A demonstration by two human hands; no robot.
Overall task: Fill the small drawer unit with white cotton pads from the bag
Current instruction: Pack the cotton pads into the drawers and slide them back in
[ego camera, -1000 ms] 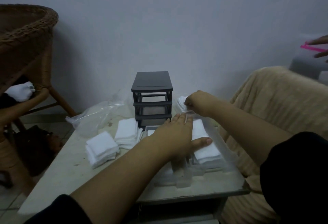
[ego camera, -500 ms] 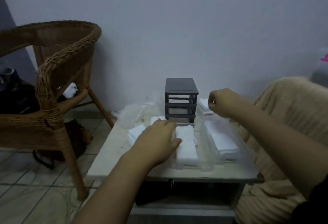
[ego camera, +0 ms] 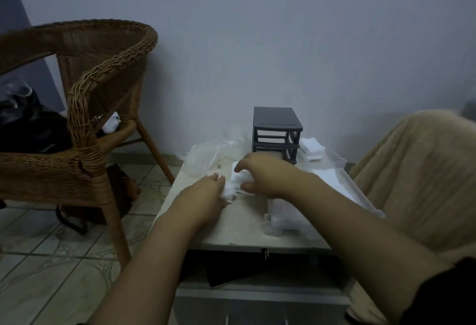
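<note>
Stack of white square cotton pads (ego camera: 235, 186) on pale tabletop (ego camera: 231, 226), in front of small dark-grey plastic drawer unit (ego camera: 277, 132). Gripped by right hand (ego camera: 261, 177), fingers curled over; pressed from its left by straight-fingered left hand (ego camera: 203, 195). Crumpled clear plastic bag (ego camera: 206, 155) behind; brown wicker chair (ego camera: 90, 92) leftward.
</note>
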